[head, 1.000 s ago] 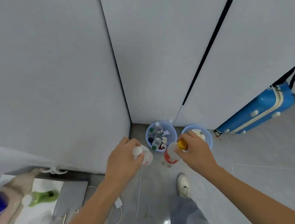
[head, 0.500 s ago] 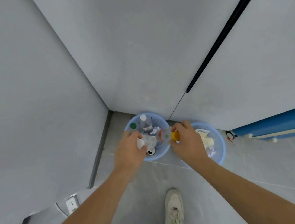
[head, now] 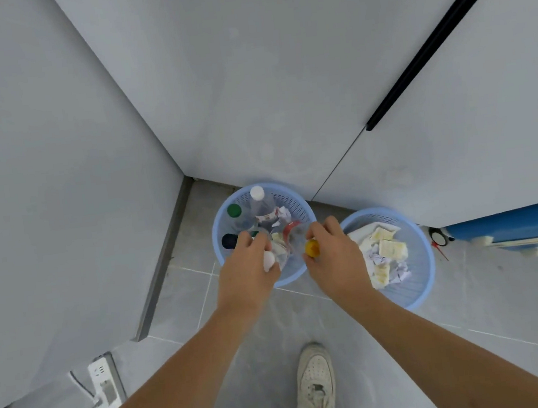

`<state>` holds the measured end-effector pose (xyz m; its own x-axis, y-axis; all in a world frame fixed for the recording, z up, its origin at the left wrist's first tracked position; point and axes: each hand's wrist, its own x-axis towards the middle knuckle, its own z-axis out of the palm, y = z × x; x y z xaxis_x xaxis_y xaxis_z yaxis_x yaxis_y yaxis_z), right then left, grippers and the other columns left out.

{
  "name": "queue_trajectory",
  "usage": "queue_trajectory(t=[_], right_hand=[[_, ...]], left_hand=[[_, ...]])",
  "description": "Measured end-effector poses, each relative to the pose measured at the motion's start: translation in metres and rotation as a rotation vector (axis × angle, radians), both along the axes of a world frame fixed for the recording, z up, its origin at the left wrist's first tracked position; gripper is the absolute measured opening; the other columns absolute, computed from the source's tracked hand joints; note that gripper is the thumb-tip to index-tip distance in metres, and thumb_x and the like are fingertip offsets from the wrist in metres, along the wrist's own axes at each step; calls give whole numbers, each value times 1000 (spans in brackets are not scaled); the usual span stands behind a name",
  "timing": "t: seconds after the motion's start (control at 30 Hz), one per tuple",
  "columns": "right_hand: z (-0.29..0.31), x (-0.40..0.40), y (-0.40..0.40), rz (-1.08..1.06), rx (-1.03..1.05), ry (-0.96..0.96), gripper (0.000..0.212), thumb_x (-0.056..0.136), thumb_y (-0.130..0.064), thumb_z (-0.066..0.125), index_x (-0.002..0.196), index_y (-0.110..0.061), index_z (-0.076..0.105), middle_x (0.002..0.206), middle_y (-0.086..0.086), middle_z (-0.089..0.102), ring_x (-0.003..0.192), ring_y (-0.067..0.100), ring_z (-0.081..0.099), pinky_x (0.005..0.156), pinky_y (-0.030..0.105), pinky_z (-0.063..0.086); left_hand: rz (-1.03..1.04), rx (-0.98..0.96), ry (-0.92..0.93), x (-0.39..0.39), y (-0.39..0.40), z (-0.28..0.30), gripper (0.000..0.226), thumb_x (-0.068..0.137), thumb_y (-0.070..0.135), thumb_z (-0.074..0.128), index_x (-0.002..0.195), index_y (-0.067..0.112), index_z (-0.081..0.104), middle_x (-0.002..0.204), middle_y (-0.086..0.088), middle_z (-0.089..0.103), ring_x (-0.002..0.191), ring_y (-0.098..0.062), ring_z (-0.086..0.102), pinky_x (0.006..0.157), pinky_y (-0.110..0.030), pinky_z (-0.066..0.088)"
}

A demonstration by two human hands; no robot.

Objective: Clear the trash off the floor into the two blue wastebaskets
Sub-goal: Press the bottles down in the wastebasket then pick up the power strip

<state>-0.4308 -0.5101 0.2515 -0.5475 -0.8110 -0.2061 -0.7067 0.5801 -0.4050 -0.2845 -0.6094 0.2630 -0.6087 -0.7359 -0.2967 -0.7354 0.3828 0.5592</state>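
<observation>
Two blue wastebaskets stand in the corner. The left wastebasket (head: 297, 200) holds several bottles and crumpled wrappers. The right wastebasket (head: 423, 273) holds crumpled paper and napkins. My left hand (head: 247, 273) grips a clear bottle with a white cap (head: 269, 260) over the left basket's near rim. My right hand (head: 332, 257) grips a clear bottle with an orange cap (head: 312, 247) and a red label, its body pointing down into the left basket.
Grey walls close in on the left and behind the baskets. A blue suitcase (head: 514, 222) lies at the right. A white power strip (head: 103, 380) with a cable sits on the floor at lower left. My white shoe (head: 315, 386) stands on the grey tiles.
I have stepped closer to the baskets. Both hands have carried their bottles forward and lowered them over the left basket.
</observation>
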Motion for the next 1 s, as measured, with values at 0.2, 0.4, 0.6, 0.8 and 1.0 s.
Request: queue_trajectory(t=[0.2, 0.4, 0.6, 0.8, 1.0], right_hand=[[-10, -8, -6, 9, 53, -2, 29, 87, -21, 72, 109, -17, 53, 109, 3, 46, 76, 25, 58, 63, 40, 57], [-15, -15, -12, 41, 70, -9, 35, 90, -25, 69, 120, -18, 53, 114, 3, 44, 79, 25, 60, 65, 39, 57], [-19, -15, -22, 62, 63, 6, 37, 88, -26, 70, 121, -20, 53, 113, 3, 45, 78, 25, 59, 64, 37, 57], [-18, -15, -17, 36, -35, 12, 37, 85, -26, 72, 116, -19, 54, 110, 2, 48, 71, 24, 57, 55, 34, 52], [-25, -6, -6, 46, 3, 39, 43, 84, -25, 74, 117, -23, 47, 111, 0, 46, 76, 20, 57, 57, 33, 54]], left_hand=[[30, -22, 28, -1, -10, -5, 29, 84, 27, 75, 99, 22, 51, 107, 3, 46, 75, -16, 50, 60, -23, 39], [108, -35, 115, 8, -31, 3, 23, 85, 20, 70, 102, 18, 55, 109, 3, 48, 77, -21, 58, 65, -33, 52], [247, -154, 274, 8, -65, 10, 24, 78, 18, 70, 93, 21, 51, 98, 5, 48, 68, -11, 53, 54, -19, 38], [161, -101, 256, 24, -61, 1, 27, 78, 18, 73, 92, 23, 50, 101, 7, 45, 72, -12, 56, 55, -18, 41], [-32, -29, -16, 29, -39, -24, 34, 83, 29, 77, 101, 22, 48, 109, 2, 44, 74, -21, 57, 63, -27, 50]])
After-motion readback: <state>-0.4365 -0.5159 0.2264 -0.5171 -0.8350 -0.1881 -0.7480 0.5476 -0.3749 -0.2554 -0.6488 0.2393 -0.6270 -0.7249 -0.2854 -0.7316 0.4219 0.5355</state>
